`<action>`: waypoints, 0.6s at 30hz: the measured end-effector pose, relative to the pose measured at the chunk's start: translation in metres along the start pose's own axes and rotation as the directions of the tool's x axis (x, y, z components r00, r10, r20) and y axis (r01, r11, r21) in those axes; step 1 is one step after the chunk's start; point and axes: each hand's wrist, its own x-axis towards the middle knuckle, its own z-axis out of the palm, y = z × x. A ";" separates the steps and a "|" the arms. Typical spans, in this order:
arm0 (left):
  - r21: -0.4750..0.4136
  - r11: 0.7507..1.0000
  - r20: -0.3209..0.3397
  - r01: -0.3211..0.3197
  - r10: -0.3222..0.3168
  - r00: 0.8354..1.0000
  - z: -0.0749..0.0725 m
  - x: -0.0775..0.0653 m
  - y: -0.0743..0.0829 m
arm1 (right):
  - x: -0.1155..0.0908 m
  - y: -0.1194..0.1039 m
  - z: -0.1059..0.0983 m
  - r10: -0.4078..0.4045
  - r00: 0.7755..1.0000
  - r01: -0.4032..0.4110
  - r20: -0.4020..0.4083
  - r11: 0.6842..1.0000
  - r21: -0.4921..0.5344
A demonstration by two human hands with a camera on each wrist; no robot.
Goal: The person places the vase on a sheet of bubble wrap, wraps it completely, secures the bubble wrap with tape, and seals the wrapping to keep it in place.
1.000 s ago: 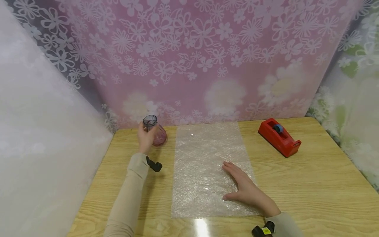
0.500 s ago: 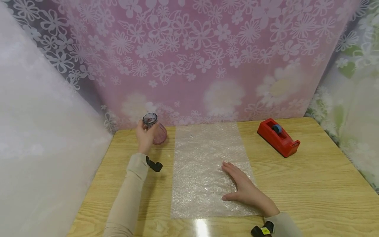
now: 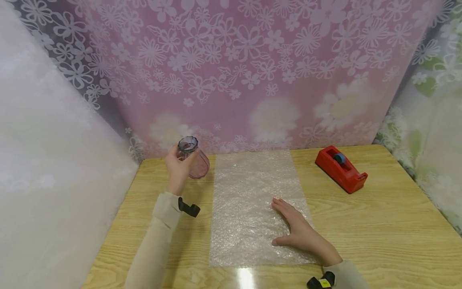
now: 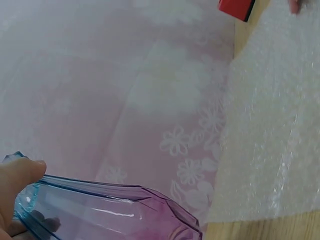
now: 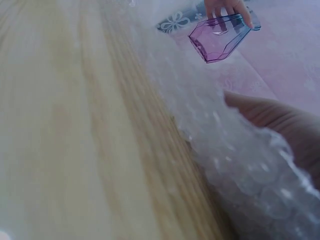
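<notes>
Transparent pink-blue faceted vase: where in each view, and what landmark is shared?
Head: transparent pink-blue faceted vase, left of centre, in the left hand.
Left wrist: bottom left, cut by the lower edge.
Right wrist: top, right of centre.
Shared landmark: clear bubble-wrap sheet.

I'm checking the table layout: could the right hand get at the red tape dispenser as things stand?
Probably yes: the right hand looks open over the bubble wrap, and nothing stands between it and the red tape dispenser on the tabletop.
</notes>
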 end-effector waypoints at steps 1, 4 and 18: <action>0.017 1.000 0.004 -0.002 0.002 1.000 0.000 -0.003 0.004 | 0.000 0.000 0.000 -0.006 1.000 0.006 -0.004 1.000 -0.004; 0.047 0.999 0.033 -0.009 0.007 0.999 0.001 -0.012 0.015 | -0.001 0.000 0.001 -0.026 0.999 0.025 -0.020 1.000 -0.005; 0.069 0.997 0.211 -0.042 0.027 0.977 0.012 -0.052 0.053 | 0.000 -0.005 -0.018 0.099 0.994 -0.080 -0.055 0.960 0.269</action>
